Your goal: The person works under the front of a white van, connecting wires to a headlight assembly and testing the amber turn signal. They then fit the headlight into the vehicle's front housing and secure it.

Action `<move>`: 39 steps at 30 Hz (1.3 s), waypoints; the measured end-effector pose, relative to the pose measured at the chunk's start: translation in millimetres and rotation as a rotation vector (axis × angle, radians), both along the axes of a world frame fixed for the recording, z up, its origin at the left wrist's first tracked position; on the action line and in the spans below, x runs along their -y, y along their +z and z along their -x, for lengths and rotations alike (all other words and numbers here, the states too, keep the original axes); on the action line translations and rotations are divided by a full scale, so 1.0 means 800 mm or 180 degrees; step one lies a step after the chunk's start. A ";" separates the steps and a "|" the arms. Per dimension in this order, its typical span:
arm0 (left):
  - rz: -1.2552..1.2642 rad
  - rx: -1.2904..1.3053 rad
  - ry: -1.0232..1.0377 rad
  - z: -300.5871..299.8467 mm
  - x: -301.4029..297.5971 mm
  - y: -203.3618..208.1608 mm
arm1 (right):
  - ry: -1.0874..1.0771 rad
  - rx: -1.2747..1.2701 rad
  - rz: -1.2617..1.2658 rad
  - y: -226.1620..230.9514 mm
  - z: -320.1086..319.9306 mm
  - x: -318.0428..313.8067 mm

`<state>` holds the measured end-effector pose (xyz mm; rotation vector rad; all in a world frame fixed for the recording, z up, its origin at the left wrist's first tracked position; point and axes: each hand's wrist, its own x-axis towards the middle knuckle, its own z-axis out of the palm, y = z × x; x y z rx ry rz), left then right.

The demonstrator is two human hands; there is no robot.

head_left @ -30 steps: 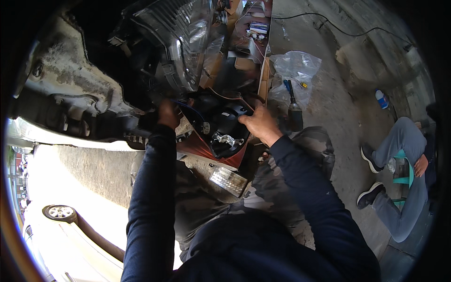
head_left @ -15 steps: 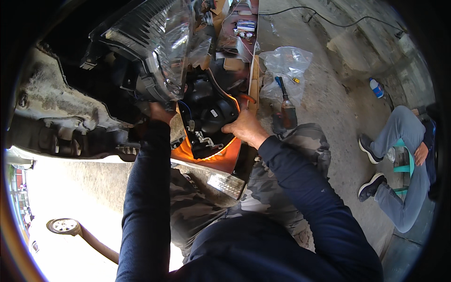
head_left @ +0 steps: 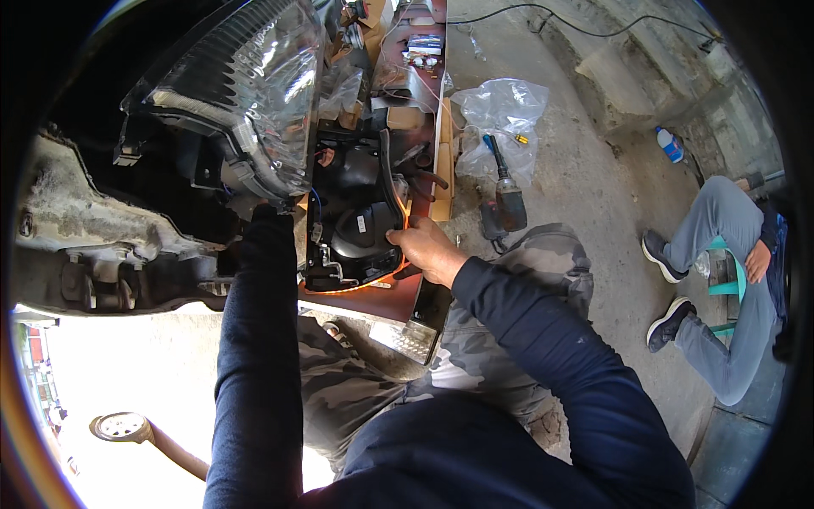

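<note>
The right hand (head_left: 432,252) grips the headlight assembly (head_left: 360,229) at its black rear housing, fingers curled on the edge at 3 o'clock. The left hand (head_left: 270,212) is hidden beneath the clear lens (head_left: 246,93) at 9 o'clock; its fingers cannot be made out.

The headlamp lens (head_left: 246,93) is clear glossy plastic with fine ribs, and its rear housing (head_left: 360,229) is black plastic, smooth and a little shiny. The plastic bag (head_left: 500,110) is thin and crinkled; the concrete floor (head_left: 593,195) looks rough and matt
</note>
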<state>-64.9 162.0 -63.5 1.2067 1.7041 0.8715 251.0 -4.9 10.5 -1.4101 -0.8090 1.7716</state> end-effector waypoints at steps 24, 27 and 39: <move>0.0857 0.4124 0.0610 -0.093 0.122 0.096 | 0.0191 0.2252 -0.1825 -0.036 -0.045 -0.090; 0.0883 0.4286 0.0558 -0.091 0.135 0.098 | 0.0393 0.2511 -0.1870 -0.047 -0.046 -0.093; 0.0297 0.3564 0.0573 -0.083 0.165 0.107 | 0.0985 0.2389 -0.1490 -0.015 -0.020 -0.074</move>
